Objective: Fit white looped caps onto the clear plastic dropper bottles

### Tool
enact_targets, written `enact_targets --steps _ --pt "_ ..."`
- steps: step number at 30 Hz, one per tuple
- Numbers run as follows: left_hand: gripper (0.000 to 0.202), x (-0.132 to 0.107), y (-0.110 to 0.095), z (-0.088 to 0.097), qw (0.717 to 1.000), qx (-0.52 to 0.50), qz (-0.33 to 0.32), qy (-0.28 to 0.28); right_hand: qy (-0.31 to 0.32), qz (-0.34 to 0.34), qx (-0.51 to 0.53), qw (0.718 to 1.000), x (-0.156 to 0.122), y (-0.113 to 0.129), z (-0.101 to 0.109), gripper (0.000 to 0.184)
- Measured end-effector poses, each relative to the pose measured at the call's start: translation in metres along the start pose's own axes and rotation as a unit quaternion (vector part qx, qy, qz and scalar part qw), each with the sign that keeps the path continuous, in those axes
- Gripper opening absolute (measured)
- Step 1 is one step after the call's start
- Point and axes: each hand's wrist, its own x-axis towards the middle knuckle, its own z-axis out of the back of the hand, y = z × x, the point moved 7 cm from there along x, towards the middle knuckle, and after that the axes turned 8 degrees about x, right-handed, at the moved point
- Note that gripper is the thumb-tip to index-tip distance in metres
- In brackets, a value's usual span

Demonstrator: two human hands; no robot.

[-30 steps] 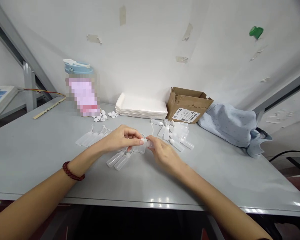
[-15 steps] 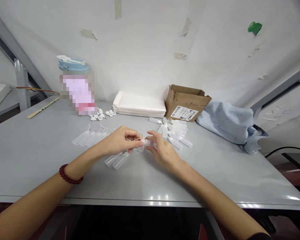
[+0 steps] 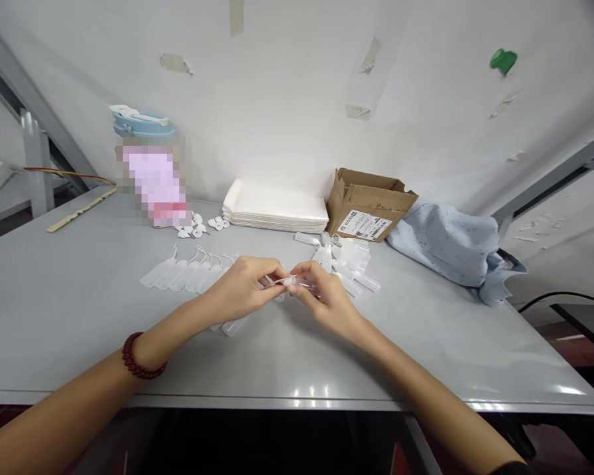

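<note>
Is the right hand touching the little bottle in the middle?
Touching. The head view shows the right hand pinched around the bottle, while the left hand pinches its tip.

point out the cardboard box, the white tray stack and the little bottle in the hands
cardboard box (image 3: 371, 206): head view, front wall
white tray stack (image 3: 277, 210): head view, top tray
little bottle (image 3: 301, 284): head view, clear body

The table (image 3: 79, 316) is grey, the box (image 3: 369, 204) brown, the cloth (image 3: 450, 247) pale blue and speckled, the bracelet (image 3: 141, 359) dark red.
</note>
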Motion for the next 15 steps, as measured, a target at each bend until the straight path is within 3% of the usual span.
enact_targets --steps 4,7,11,15 --pt "0.015 -0.0008 -0.005 -0.0017 1.0 -0.021 -0.004 0.009 0.004 -0.069 0.124 0.99 0.001 -0.0021 0.0016 0.018" --pt "0.014 0.0 -0.004 -0.0031 0.995 -0.077 0.041 0.04 0.011 -0.11 0.2 0.974 0.0015 -0.0067 0.0006 0.021" --pt "0.023 0.0011 -0.0029 -0.0031 0.981 -0.148 0.097 0.084 -0.006 -0.11 0.254 0.961 0.0019 -0.0069 0.0024 0.025" --pt "0.021 0.0007 -0.0022 -0.0045 0.98 -0.144 0.102 0.093 -0.009 -0.126 0.282 0.951 0.0015 -0.0075 0.0013 0.025"
